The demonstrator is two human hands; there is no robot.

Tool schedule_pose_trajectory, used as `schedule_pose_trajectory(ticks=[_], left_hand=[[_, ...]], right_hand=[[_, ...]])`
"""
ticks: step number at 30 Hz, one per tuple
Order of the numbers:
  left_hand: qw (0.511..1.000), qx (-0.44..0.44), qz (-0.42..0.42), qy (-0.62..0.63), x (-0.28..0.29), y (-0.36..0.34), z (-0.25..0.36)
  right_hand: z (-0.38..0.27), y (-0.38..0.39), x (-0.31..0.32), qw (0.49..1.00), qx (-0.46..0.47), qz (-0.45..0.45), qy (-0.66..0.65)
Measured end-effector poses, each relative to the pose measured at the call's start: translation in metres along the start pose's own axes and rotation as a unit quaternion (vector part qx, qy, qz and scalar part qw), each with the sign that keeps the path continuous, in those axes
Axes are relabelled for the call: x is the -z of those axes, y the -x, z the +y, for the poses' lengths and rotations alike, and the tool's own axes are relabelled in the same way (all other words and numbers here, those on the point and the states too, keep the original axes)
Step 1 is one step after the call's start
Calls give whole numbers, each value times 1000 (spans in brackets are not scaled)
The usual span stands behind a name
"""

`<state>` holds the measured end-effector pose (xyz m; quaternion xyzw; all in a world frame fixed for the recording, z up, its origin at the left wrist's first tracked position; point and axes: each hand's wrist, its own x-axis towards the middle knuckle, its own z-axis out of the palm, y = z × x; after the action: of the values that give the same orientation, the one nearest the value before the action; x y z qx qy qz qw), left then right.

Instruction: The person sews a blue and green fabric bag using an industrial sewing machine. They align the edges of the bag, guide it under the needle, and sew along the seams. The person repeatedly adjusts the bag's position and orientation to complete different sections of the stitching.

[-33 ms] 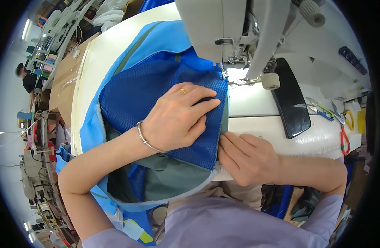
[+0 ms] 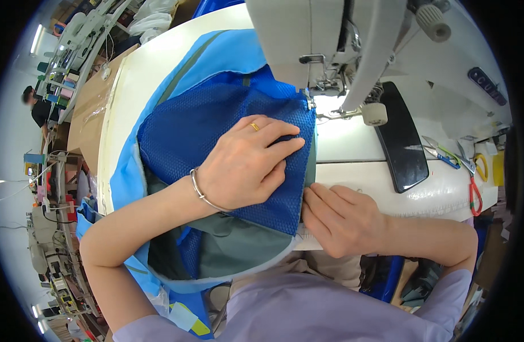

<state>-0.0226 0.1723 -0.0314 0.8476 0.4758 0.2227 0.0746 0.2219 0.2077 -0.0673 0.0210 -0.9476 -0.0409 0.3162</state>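
Observation:
A sewn fabric piece (image 2: 187,125) in dark blue mesh, light blue and grey-green cloth lies on the white machine table. Its upper right edge reaches under the presser foot of the sewing machine (image 2: 307,102). My left hand (image 2: 245,162) rests on the mesh with its fingers stretched out and a little apart, holding nothing. At the right-hand edge of the cloth, below the machine's foot, my right hand (image 2: 342,219) pinches the fabric with its fingers closed. The fingertips hide the exact spot of that grip.
A black phone (image 2: 403,137) lies on the table right of the machine's needle area. Scissors with red handles (image 2: 474,196) and small blue-handled snips (image 2: 447,158) lie farther right. A cardboard sheet (image 2: 90,114) borders the table's left side. A person in black (image 2: 40,111) stands far left.

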Motion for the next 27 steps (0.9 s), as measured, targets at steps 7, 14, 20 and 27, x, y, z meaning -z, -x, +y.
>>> schedule_pose_trajectory(ticks=[7, 14, 20, 27], left_hand=[[1000, 6, 10, 8, -1, -3, 0], [1000, 11, 9, 2, -5, -12, -9], [1000, 8, 6, -3, -4, -17, -16], [999, -11, -42, -31, 2, -9, 1]], right_hand=[[9, 3, 9, 999, 35, -34, -7], [24, 3, 3, 999, 21, -16, -31], [22, 3, -5, 1000, 1, 7, -24], [19, 5, -4, 998, 6, 17, -56]])
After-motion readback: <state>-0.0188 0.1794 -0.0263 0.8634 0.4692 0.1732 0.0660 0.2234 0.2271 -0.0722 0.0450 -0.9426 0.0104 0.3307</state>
